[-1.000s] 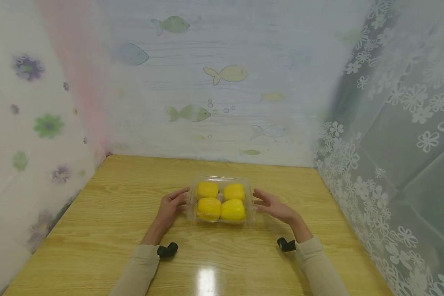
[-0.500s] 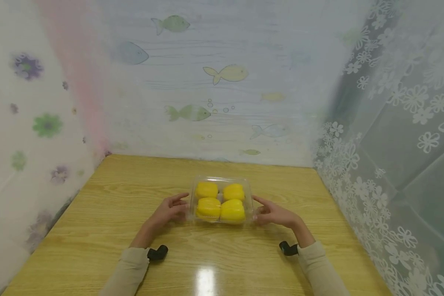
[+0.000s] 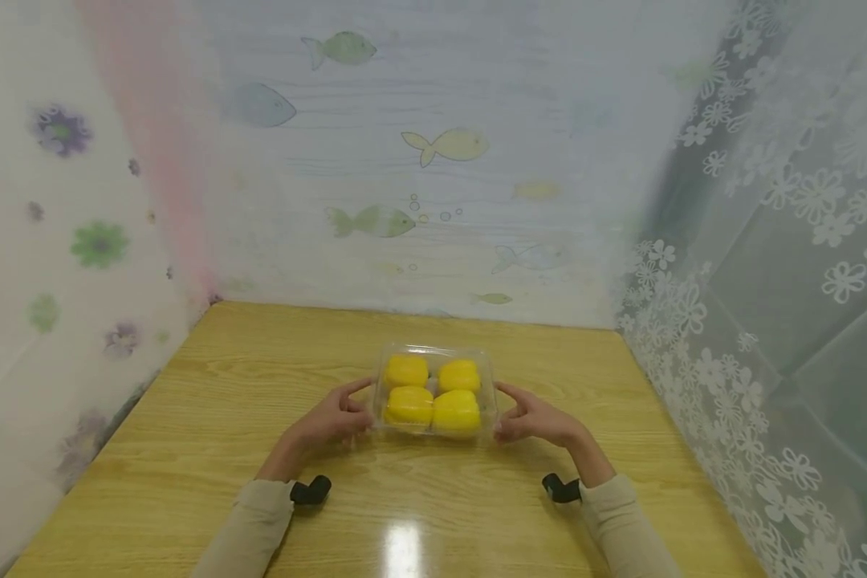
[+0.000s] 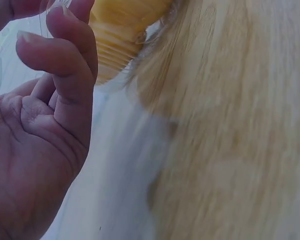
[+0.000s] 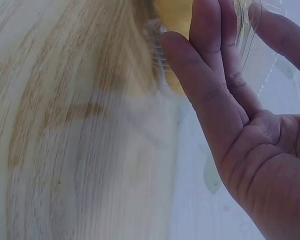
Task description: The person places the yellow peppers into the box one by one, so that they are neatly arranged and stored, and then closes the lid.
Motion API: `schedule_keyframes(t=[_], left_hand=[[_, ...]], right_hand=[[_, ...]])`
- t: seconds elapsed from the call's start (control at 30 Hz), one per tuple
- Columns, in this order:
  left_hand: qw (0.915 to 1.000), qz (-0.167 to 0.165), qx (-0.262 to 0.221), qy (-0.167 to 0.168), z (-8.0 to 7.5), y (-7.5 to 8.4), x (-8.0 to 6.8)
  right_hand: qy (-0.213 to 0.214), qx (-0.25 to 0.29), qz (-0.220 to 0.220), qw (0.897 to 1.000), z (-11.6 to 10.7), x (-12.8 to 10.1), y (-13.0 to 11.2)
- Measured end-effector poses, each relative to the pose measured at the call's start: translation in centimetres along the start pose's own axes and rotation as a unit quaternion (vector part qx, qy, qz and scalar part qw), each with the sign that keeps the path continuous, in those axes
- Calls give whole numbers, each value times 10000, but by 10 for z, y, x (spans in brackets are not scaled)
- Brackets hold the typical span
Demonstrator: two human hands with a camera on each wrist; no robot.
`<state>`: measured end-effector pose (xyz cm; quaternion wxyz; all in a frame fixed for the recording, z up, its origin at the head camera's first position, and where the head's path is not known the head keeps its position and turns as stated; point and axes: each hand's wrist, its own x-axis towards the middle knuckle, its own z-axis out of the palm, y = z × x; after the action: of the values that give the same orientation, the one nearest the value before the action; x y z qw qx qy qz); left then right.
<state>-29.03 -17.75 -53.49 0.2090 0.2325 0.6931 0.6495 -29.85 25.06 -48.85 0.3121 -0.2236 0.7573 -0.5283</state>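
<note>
A clear plastic box (image 3: 437, 350) sits on the table, holding several yellow, rounded, blocky pieces of produce (image 3: 456, 412) whose exact kind I cannot tell. My left hand (image 3: 335, 417) is at the box's left side, its fingers (image 4: 65, 55) bent at the edge in the left wrist view. Opposite it, my right hand (image 3: 538, 419) grips the right side. A plastic rim (image 5: 246, 42) lies between thumb and fingers in the right wrist view. Both hands pinch the edges; the lower fingertips are partly hidden.
The wood-grain table (image 3: 433, 514) runs back to a wall sheet (image 3: 441, 185) printed with fish. Flowered sheets stand on the left (image 3: 50, 337) and right (image 3: 751, 385). Black camera mounts (image 3: 311, 490) project from both wrists.
Both hands have turned, with the other fingers curling lower toward the box's near corners while the index fingers stay at its sides. The box has stayed in place.
</note>
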Motion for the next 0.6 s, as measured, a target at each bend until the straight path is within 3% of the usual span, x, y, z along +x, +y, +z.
schedule_keyframes(t=[0.17, 0.37, 0.6], left_hand=[[9996, -38, -179, 223, 0, -4, 5], [9978, -97, -447, 472, 2, -11, 9], [9985, -182, -338, 399, 3, -9, 9]], right_hand=[[148, -79, 7, 9999, -2, 5, -1], [287, 185, 150, 9993, -1, 9, 1], [306, 285, 173, 9990, -2, 11, 6]])
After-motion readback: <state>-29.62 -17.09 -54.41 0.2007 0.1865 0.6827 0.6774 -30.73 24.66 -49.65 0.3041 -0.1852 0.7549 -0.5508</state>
